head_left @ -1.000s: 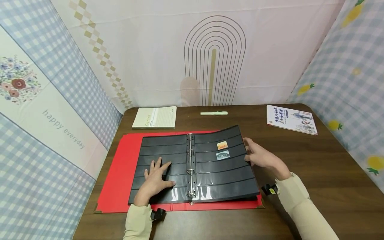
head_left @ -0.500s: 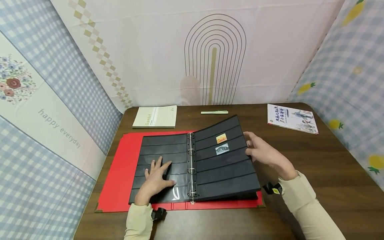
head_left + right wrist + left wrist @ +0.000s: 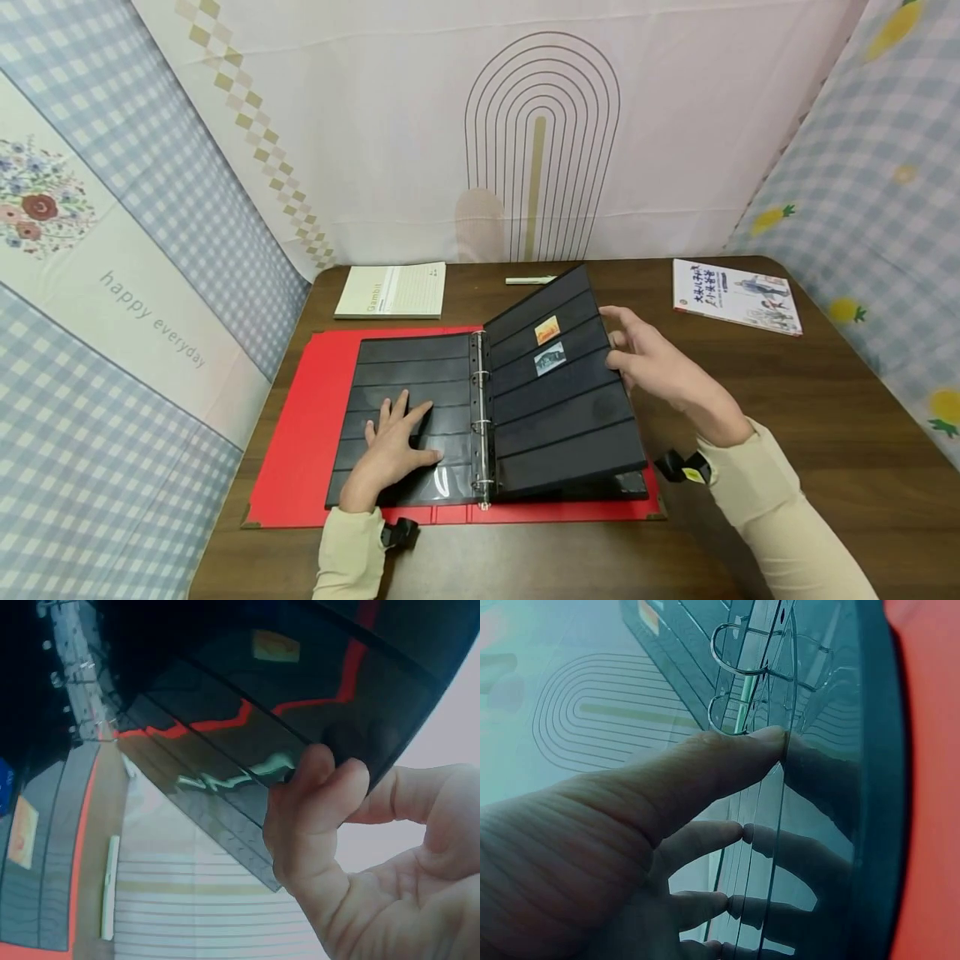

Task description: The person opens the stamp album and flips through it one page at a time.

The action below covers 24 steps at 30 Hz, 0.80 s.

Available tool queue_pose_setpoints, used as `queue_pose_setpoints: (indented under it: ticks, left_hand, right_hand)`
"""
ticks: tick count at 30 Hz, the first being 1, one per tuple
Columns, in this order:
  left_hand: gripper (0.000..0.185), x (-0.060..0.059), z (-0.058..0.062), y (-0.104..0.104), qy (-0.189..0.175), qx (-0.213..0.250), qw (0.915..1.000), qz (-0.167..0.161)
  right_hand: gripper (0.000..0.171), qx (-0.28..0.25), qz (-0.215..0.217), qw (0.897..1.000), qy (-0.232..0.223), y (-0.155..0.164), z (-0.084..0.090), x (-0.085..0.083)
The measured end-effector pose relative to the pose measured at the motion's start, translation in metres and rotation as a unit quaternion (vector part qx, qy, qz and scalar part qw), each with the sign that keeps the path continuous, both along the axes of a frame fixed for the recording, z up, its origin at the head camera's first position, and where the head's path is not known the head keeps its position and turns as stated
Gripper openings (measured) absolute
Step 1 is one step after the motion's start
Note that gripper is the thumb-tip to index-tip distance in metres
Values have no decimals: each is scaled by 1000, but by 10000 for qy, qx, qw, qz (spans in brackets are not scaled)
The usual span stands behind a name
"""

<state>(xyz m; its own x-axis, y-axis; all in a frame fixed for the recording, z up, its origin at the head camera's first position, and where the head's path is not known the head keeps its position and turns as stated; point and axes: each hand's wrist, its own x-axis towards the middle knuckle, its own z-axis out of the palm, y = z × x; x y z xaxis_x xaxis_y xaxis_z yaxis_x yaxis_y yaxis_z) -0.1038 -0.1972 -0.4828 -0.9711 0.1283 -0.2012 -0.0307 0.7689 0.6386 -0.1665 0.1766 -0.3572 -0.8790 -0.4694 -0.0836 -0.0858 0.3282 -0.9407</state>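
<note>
Stamp album open on table; right-hand page lifted, left-hand page held flat.

The red-covered ring-binder stamp album (image 3: 300, 433) lies open on the brown table (image 3: 825, 433). The left hand (image 3: 392, 454) rests flat, fingers spread and straight, on the left black stock page (image 3: 405, 367), fingertips (image 3: 769, 739) near the binder rings (image 3: 480, 400). The right hand (image 3: 648, 362) pinches the outer edge of the right black stock page (image 3: 562, 408) between thumb and fingers, holding that page tilted up from the album, hinged at the rings. Two stamps, one orange (image 3: 547, 330) and one grey-blue (image 3: 550, 358), sit in the page's upper strips. At the table's far edge lie a cream notebook (image 3: 392, 292), a pale green pen (image 3: 528, 280) partly hidden behind the lifted page, and an illustrated booklet (image 3: 737, 296) at the far right.
</note>
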Motion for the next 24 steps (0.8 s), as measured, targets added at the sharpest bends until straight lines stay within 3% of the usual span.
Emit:
queue_pose_setpoints:
  ticks: [14,24]
  left_hand:
    - [79,1,0,-1,27,32,10000,-18]
    - [78,2,-1,-1,60,88,9999,-16]
  right_hand:
    - [70,33,-70,9994,326,-21,18,-4]
    - [70,-50,162,9990,424,-39,29,-6]
